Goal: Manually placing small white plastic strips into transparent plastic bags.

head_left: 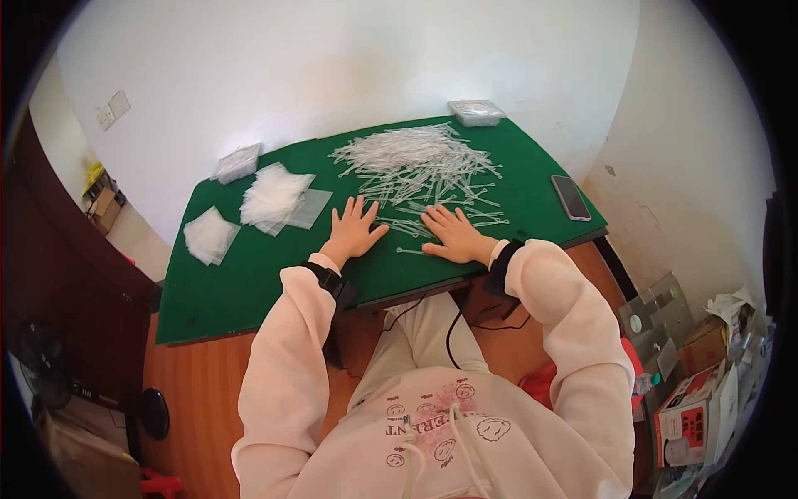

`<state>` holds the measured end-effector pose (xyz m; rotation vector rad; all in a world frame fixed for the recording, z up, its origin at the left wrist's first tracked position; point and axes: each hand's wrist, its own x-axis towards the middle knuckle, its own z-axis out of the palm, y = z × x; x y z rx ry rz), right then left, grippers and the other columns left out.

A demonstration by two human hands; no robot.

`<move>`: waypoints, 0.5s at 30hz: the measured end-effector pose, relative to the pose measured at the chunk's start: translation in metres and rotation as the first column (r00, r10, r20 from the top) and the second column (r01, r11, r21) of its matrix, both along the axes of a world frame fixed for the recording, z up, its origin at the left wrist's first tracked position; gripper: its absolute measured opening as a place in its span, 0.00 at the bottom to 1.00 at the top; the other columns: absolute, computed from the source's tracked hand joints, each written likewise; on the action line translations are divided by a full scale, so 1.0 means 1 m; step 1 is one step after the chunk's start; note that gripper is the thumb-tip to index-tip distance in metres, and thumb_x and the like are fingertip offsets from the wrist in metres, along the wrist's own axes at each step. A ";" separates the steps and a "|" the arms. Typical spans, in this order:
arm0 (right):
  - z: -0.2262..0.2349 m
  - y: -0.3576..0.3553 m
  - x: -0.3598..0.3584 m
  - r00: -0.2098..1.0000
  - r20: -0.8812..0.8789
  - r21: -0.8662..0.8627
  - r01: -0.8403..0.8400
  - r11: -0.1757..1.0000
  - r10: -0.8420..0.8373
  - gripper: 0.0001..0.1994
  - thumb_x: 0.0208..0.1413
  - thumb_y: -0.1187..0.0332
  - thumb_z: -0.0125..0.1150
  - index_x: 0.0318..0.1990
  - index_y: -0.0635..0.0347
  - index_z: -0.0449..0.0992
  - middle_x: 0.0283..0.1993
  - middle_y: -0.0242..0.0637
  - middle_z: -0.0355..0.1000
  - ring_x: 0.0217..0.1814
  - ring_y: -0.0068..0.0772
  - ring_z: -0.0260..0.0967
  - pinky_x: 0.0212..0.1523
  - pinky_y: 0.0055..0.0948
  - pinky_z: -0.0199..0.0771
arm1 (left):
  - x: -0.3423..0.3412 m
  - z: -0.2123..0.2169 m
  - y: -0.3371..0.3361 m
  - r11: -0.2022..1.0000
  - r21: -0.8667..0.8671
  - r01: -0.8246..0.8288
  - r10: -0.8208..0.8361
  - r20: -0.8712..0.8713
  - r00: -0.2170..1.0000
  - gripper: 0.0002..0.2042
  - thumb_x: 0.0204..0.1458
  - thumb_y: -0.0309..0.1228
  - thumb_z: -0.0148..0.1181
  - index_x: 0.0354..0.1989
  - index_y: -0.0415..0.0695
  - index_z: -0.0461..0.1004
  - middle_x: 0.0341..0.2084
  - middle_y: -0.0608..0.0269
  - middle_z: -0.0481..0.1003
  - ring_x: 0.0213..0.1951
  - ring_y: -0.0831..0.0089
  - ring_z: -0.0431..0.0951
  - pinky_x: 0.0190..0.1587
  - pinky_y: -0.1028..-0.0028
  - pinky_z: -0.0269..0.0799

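Note:
My left hand (pixel 352 233) lies flat on the green tabletop (pixel 249 287), fingers spread, holding nothing. My right hand (pixel 457 236) also rests flat with its fingers apart, touching a few loose thin clear sticks. Each of these sticks (pixel 410 250) has a small ring at one end. Several more sticks (pixel 403 225) are scattered between the two hands. Beyond my fingertips spreads a large heap of the same clear sticks (pixel 416 158). Left of my left hand is a fanned stack of clear plastic bags (pixel 274 196), with a smaller bag stack (pixel 210 235) farther left.
Clear packages stand at the table's back left (pixel 237 163) and back right (pixel 476 112). A phone (pixel 571 198) lies near the right edge. White walls enclose the far and right sides. Boxes (pixel 694 416) sit on the floor at right, and a black fan (pixel 41 353) stands at left.

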<state>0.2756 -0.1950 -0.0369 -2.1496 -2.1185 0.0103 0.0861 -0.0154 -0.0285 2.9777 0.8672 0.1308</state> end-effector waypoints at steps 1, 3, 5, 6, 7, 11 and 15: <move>-0.001 0.002 0.003 1.000 0.010 0.001 0.029 1.000 -0.029 0.38 0.53 0.39 0.36 0.63 0.57 0.47 0.67 0.47 0.38 0.70 0.48 0.31 0.64 0.53 0.32 | -0.003 -0.001 -0.001 0.999 -0.001 0.035 -0.035 0.011 0.999 0.33 0.52 0.58 0.35 0.63 0.52 0.47 0.63 0.49 0.41 0.65 0.53 0.39 0.59 0.45 0.36; -0.002 0.006 0.004 0.999 0.015 -0.004 0.050 0.999 -0.050 0.38 0.52 0.39 0.36 0.63 0.56 0.47 0.67 0.47 0.39 0.70 0.48 0.31 0.64 0.53 0.31 | -0.004 -0.003 -0.003 0.999 -0.038 0.032 -0.031 0.013 0.999 0.33 0.53 0.57 0.35 0.63 0.52 0.47 0.63 0.49 0.41 0.65 0.53 0.39 0.60 0.47 0.37; 0.000 0.011 0.007 0.993 0.052 0.038 0.101 0.994 -0.103 0.36 0.54 0.41 0.37 0.63 0.56 0.47 0.67 0.46 0.39 0.70 0.48 0.32 0.63 0.54 0.32 | -0.003 -0.004 0.002 0.994 -0.101 0.035 -0.031 0.036 0.999 0.33 0.53 0.56 0.36 0.63 0.51 0.47 0.63 0.48 0.42 0.65 0.54 0.39 0.62 0.52 0.37; 0.001 0.010 0.008 0.989 0.071 0.060 0.128 0.990 -0.132 0.34 0.54 0.43 0.38 0.63 0.55 0.47 0.67 0.46 0.38 0.70 0.48 0.32 0.63 0.54 0.33 | -0.004 -0.006 0.007 0.994 -0.103 0.025 -0.021 0.037 0.999 0.33 0.53 0.56 0.36 0.63 0.51 0.47 0.63 0.48 0.42 0.65 0.54 0.39 0.62 0.52 0.37; 0.006 0.016 0.005 0.991 0.076 0.069 0.103 0.992 -0.108 0.34 0.54 0.43 0.38 0.63 0.55 0.47 0.67 0.46 0.38 0.70 0.48 0.32 0.63 0.54 0.33 | -0.010 -0.013 0.026 0.977 -0.204 0.056 0.000 0.264 0.964 0.32 0.53 0.55 0.38 0.63 0.50 0.48 0.62 0.48 0.45 0.64 0.54 0.42 0.61 0.56 0.40; 0.018 0.010 0.008 0.993 -0.104 0.351 0.085 0.932 -0.051 0.27 0.53 0.51 0.48 0.56 0.58 0.61 0.61 0.47 0.54 0.64 0.49 0.47 0.60 0.49 0.46 | -0.042 -0.021 0.073 0.958 -0.269 0.102 0.095 0.631 0.770 0.28 0.52 0.48 0.45 0.59 0.47 0.55 0.57 0.46 0.55 0.60 0.54 0.52 0.59 0.64 0.50; 0.036 -0.002 0.010 0.989 -0.140 0.256 -0.017 0.967 0.054 0.16 0.48 0.60 0.56 0.42 0.59 0.72 0.45 0.42 0.68 0.49 0.44 0.63 0.49 0.40 0.62 | -0.059 0.001 0.064 0.986 -0.155 -0.063 0.135 0.514 0.847 0.18 0.49 0.39 0.52 0.47 0.45 0.68 0.47 0.49 0.67 0.50 0.56 0.66 0.51 0.68 0.62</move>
